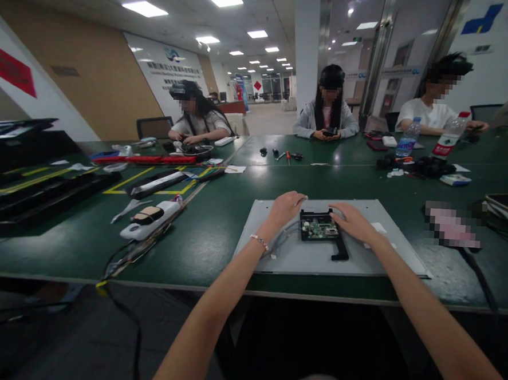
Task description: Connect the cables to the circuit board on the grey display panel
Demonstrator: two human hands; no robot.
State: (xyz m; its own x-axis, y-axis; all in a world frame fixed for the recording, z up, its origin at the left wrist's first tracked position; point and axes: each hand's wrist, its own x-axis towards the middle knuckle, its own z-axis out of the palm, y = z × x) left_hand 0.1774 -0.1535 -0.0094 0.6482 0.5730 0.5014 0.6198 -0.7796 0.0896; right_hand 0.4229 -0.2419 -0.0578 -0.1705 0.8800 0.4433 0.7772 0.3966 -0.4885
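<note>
A flat grey panel lies on the table in front of me. On it rests a black plastic frame with a green circuit board inside. Beside the frame's left side run grey cables with a small pale connector. My left hand is at the panel's far edge, its fingertips pinched together; what they hold, if anything, is too small to make out. The thumb and fingers of my right hand are around the frame's far right corner.
Left on the green table lie a white device with cables and long black housings. Screwdrivers lie beyond the panel. Two bottles stand at the back right. Several people sit around the table.
</note>
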